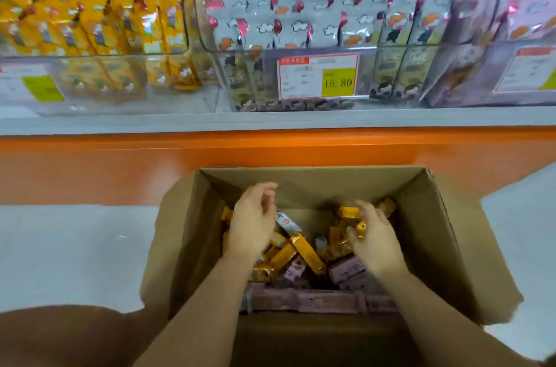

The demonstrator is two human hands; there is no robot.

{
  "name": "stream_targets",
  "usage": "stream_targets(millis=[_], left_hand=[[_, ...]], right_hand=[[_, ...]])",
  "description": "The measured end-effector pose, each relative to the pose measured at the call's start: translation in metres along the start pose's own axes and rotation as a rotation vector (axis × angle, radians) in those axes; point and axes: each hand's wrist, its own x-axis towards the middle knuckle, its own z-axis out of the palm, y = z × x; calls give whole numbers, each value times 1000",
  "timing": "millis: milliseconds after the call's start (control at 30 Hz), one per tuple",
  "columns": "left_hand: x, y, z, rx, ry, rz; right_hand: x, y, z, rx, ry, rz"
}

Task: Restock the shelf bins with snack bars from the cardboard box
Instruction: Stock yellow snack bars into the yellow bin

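The right hand curls its fingers round some yellow snack bars; how many is hard to see. The left hand hangs loose and holds nothing. Both are down inside the cardboard box, over a pile of bars, yellow and purple. The clear shelf bins above look blurry.

Bright even store light, glare on clear bins, soft motion blur (strongest at top), wide-angle edge bending
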Motion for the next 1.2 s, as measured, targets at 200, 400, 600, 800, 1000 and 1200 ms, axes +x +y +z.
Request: stream_targets(millis=[200, 400, 600, 800, 1000, 1200], left_hand=[[11, -39, 46, 109, -343, -146], [8, -53, 76, 154, -704, -197], [9, -53, 80, 124, -690, -198], [6, -59, 74, 29, -805, -315], [2, -58, 73, -56, -863, -402], [3, -48, 69, -109, -763, -350]], right_hand=[[24, 27, 29, -218, -191, 184], [39, 35, 31, -378, -348, 168], [37, 39, 26, -433, -398, 111], [33, 37, 22, -463, -495, 107], [32, 29, 27, -341, -568, 87], [25, 36, 25, -511, -564, 114]])
